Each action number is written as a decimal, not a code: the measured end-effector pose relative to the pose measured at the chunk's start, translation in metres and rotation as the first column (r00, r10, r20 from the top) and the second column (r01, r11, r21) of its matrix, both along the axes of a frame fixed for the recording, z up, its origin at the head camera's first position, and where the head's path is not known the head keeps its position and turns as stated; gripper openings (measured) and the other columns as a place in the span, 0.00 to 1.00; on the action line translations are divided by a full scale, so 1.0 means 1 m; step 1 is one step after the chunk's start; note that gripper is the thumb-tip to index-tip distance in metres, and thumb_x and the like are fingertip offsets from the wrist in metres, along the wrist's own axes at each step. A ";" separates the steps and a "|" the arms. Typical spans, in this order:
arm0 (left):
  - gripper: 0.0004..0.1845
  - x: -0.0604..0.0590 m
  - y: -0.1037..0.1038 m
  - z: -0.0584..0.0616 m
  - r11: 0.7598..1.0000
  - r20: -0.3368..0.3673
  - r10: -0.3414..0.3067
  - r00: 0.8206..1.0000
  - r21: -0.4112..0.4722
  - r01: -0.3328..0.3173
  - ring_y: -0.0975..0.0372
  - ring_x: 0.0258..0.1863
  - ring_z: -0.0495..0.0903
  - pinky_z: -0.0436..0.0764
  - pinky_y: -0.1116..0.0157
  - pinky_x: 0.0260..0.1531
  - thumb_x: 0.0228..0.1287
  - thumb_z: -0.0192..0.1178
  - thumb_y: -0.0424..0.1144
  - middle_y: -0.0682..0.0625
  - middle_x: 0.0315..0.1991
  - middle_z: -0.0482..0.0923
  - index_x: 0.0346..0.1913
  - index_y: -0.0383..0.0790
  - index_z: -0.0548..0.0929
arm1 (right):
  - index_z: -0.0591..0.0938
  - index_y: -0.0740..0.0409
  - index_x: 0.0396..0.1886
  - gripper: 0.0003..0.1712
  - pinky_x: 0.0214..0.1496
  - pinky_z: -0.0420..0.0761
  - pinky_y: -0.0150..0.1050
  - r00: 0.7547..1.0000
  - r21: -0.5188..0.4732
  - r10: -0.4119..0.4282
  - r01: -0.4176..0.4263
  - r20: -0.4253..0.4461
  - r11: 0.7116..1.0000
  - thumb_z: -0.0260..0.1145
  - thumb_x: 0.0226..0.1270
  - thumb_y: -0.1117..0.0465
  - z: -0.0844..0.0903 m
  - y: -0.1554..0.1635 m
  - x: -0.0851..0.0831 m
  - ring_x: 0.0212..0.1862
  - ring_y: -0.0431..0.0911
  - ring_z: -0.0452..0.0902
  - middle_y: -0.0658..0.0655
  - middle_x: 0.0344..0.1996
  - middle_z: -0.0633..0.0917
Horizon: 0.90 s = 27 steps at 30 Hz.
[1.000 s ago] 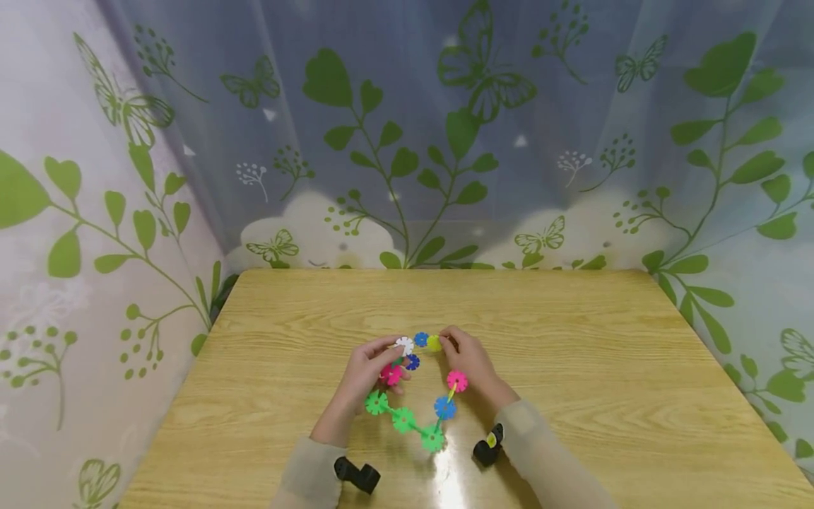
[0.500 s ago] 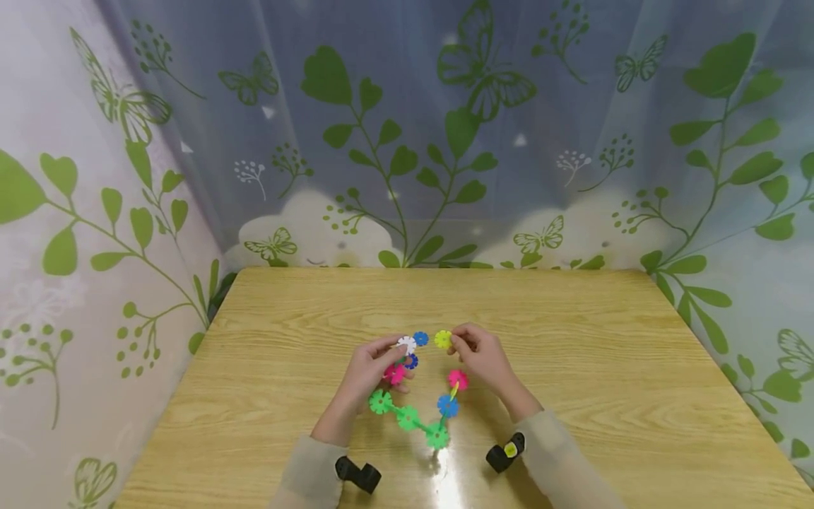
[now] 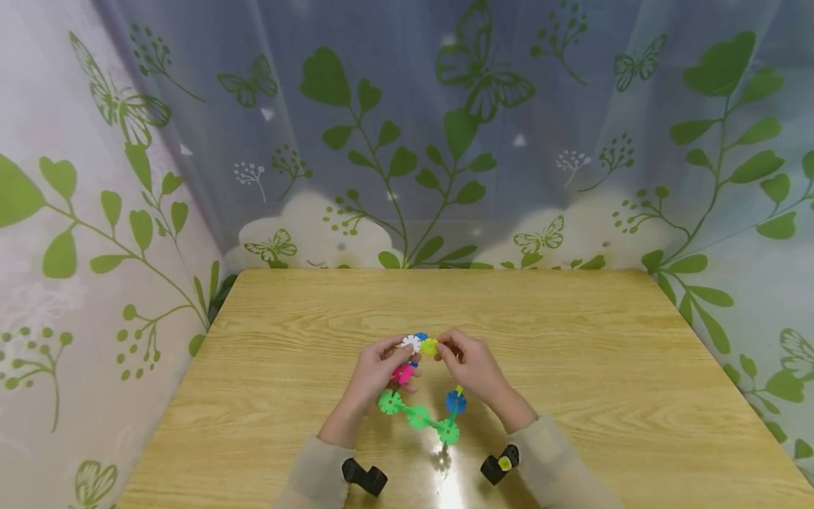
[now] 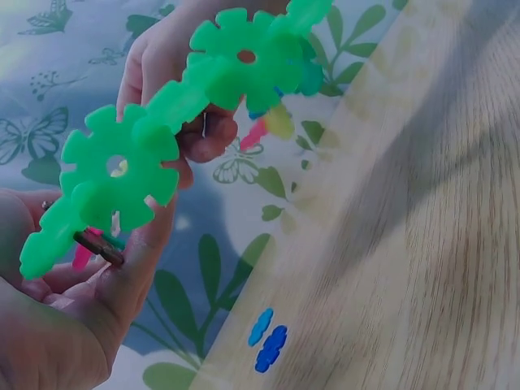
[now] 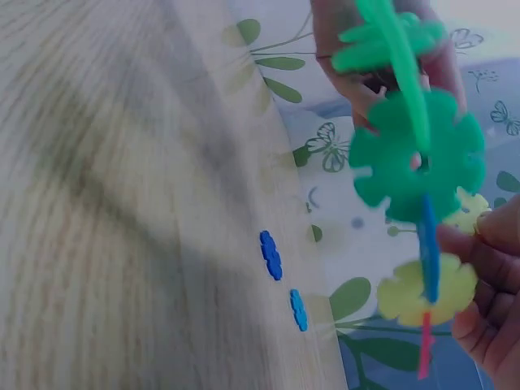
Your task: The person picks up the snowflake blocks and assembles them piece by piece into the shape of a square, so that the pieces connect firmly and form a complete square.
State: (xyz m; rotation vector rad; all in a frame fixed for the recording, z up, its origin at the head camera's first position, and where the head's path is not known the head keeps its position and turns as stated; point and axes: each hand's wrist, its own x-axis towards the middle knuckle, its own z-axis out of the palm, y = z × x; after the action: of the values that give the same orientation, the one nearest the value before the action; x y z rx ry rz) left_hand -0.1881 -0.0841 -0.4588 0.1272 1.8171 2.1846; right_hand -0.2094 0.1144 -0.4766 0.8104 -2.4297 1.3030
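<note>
A chain of interlocking plastic snowflake discs hangs in a curve between the hands. My left hand [image 3: 375, 371] pinches a white snowflake disc [image 3: 412, 344], with a pink disc [image 3: 402, 374] below it. Green discs [image 3: 418, 417] form the bottom of the chain, and a blue disc [image 3: 456, 401] follows on the right. My right hand [image 3: 473, 364] pinches a yellow disc [image 3: 429, 347] by its edge, right beside the white one. Whether these two are joined I cannot tell. In the right wrist view another yellow disc [image 5: 426, 292] and a pink tip show at the chain's right part.
Two loose discs, light blue [image 4: 260, 327] and dark blue [image 4: 271, 349], lie on the wooden table [image 3: 305, 311]. Patterned curtains [image 3: 407, 141] surround the table's back and sides. Each wrist wears a black camera [image 3: 364, 476].
The right hand moved right with the yellow disc, then came back left until it met the white disc. The chain and left hand shifted slightly right; the right-hand pink disc went out of sight.
</note>
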 end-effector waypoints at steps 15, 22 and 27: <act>0.25 0.006 0.003 0.008 1.000 -0.002 -0.002 1.000 0.012 0.002 0.50 0.37 0.83 0.83 0.52 0.34 0.70 0.51 0.37 0.44 0.38 0.81 0.65 0.29 0.64 | 0.80 0.59 0.29 0.04 0.18 0.71 0.27 0.976 0.098 -0.050 0.072 -0.211 0.993 0.66 0.57 0.70 -0.001 -0.011 0.003 0.21 0.34 0.68 0.45 0.18 0.77; 0.25 0.001 0.003 -0.005 0.998 -0.019 -0.049 0.999 0.025 0.050 0.57 0.31 0.83 0.84 0.53 0.32 0.72 0.49 0.37 0.45 0.38 0.80 0.67 0.30 0.60 | 0.80 0.62 0.28 0.05 0.18 0.69 0.26 0.960 0.084 -0.043 0.069 -0.278 0.994 0.69 0.54 0.72 -0.007 -0.013 0.003 0.20 0.36 0.66 0.48 0.19 0.78; 0.29 -0.002 0.003 -0.016 0.998 -0.020 -0.053 0.998 0.024 0.053 0.58 0.31 0.82 0.85 0.59 0.30 0.71 0.50 0.41 0.44 0.40 0.79 0.69 0.33 0.57 | 0.81 0.63 0.28 0.03 0.19 0.69 0.25 0.952 0.046 -0.021 0.037 -0.305 0.998 0.68 0.56 0.72 -0.012 -0.013 0.001 0.20 0.35 0.66 0.50 0.19 0.78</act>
State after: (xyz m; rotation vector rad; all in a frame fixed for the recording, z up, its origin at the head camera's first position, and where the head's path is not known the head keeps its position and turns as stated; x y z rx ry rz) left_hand -0.1906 -0.0812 -0.4745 0.2001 1.7769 2.1772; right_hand -0.2085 0.1012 -0.4888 0.9106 -2.2280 1.0219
